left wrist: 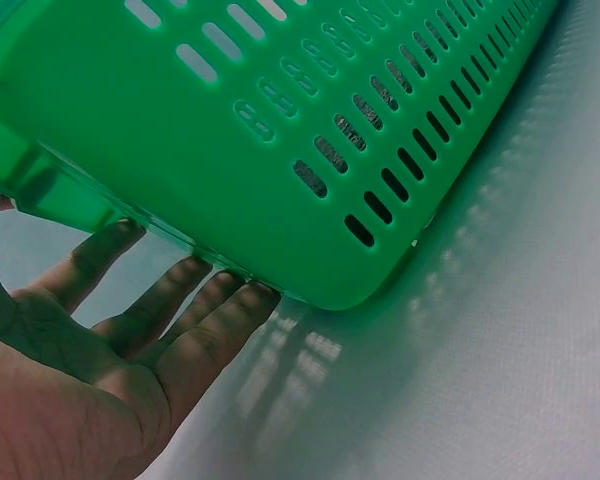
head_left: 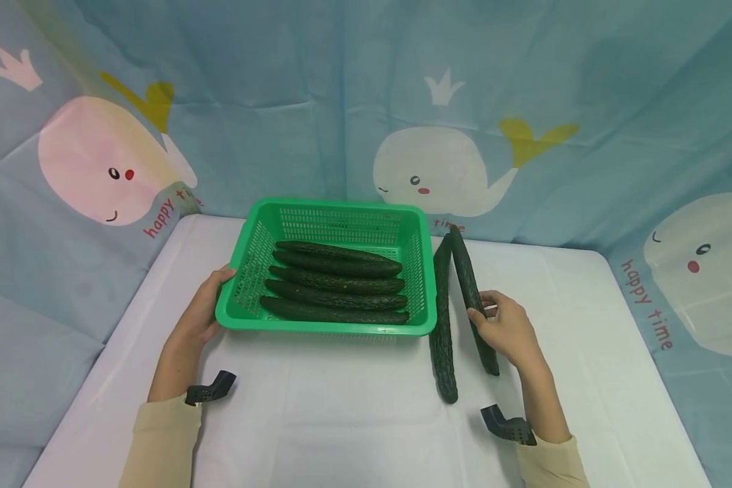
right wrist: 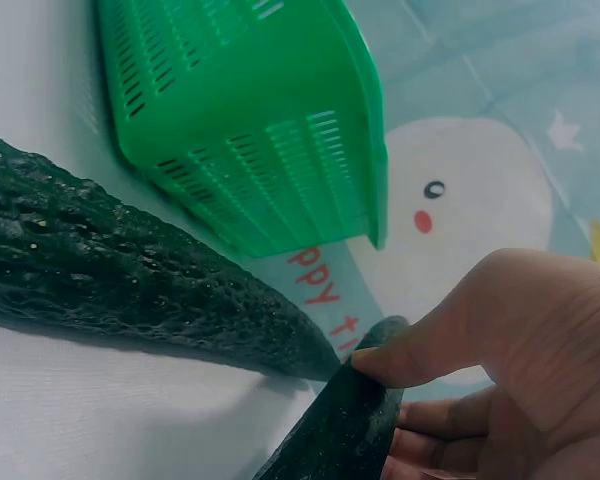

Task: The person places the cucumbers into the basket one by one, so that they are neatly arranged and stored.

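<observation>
A green plastic basket (head_left: 332, 328) has several dark green cucumbers (head_left: 335, 281) lying side by side in it. My left hand (head_left: 204, 305) is at the basket's left end. In the left wrist view, its nearly straight fingers (left wrist: 205, 355) touch the outer wall with their tips. My right hand (head_left: 506, 325) pinches a cucumber (head_left: 472, 278) around its middle, thumb on the near side and fingers behind. Another cucumber (right wrist: 120, 260) lies on the table along the basket's right end, its far tip close to that of the held one.
The table (head_left: 354, 407) wears a white cloth. Blue curtains (head_left: 268, 102) with whale prints hang behind it and on both sides. The basket stands toward the back edge. Black wrist-worn devices (head_left: 509, 427) sit at both sleeve cuffs.
</observation>
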`<move>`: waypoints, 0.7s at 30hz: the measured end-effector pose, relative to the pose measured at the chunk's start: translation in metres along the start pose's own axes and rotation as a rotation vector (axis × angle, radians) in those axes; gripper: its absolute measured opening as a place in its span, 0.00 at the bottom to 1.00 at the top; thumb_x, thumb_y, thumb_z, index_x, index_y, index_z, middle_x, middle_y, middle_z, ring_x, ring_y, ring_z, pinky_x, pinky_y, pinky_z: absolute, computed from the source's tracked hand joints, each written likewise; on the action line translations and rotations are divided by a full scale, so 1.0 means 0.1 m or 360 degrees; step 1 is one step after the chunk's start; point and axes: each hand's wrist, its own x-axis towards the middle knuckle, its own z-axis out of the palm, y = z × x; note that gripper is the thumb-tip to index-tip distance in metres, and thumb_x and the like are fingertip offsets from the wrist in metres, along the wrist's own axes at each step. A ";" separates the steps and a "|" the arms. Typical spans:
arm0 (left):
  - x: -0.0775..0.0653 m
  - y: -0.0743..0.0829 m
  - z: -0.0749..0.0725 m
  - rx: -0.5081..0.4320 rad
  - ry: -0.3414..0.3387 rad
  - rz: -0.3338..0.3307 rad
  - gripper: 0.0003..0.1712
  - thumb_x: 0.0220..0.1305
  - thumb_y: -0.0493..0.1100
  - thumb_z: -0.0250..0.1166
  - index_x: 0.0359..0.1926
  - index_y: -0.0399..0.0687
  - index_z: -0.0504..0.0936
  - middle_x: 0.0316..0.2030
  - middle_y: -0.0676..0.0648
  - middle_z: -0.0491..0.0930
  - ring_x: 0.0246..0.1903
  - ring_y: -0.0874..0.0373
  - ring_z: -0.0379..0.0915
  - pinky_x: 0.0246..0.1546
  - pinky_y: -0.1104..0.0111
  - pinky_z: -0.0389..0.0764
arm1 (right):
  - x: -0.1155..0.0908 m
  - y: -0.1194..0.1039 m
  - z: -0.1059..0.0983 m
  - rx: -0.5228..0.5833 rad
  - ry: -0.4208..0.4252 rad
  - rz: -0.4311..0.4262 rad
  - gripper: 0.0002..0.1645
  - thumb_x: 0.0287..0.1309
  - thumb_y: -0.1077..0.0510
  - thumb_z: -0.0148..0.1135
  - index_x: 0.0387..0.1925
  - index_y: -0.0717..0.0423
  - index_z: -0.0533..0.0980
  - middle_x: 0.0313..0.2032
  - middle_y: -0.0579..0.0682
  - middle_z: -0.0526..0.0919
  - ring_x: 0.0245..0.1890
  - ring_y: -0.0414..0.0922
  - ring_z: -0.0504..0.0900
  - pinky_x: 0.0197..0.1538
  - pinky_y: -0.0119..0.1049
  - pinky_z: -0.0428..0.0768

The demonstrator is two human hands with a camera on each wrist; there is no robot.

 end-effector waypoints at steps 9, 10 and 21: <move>-0.01 0.01 -0.01 -0.0019 -0.0004 -0.0011 0.45 0.82 0.63 0.44 0.86 0.47 0.42 0.73 0.42 0.61 0.58 0.70 0.75 0.55 0.79 0.84 | 0.02 -0.10 -0.06 0.0017 0.0034 -0.0044 0.29 0.73 0.53 0.62 0.67 0.67 0.75 0.57 0.68 0.84 0.58 0.65 0.84 0.49 0.58 0.88; -0.01 0.01 -0.01 -0.0016 0.0001 -0.0009 0.45 0.82 0.63 0.44 0.86 0.47 0.42 0.73 0.43 0.62 0.58 0.70 0.75 0.55 0.79 0.84 | 0.03 -0.11 -0.07 0.0020 0.0040 -0.0054 0.29 0.73 0.54 0.63 0.67 0.67 0.75 0.57 0.68 0.84 0.57 0.65 0.84 0.49 0.58 0.88; 0.00 0.02 0.01 -0.0025 0.0033 -0.0037 0.46 0.82 0.63 0.44 0.86 0.45 0.40 0.82 0.31 0.48 0.58 0.74 0.73 0.56 0.82 0.83 | 0.09 -0.25 -0.14 -0.0040 0.0082 -0.0179 0.27 0.72 0.56 0.63 0.67 0.66 0.76 0.54 0.68 0.86 0.56 0.65 0.85 0.51 0.62 0.86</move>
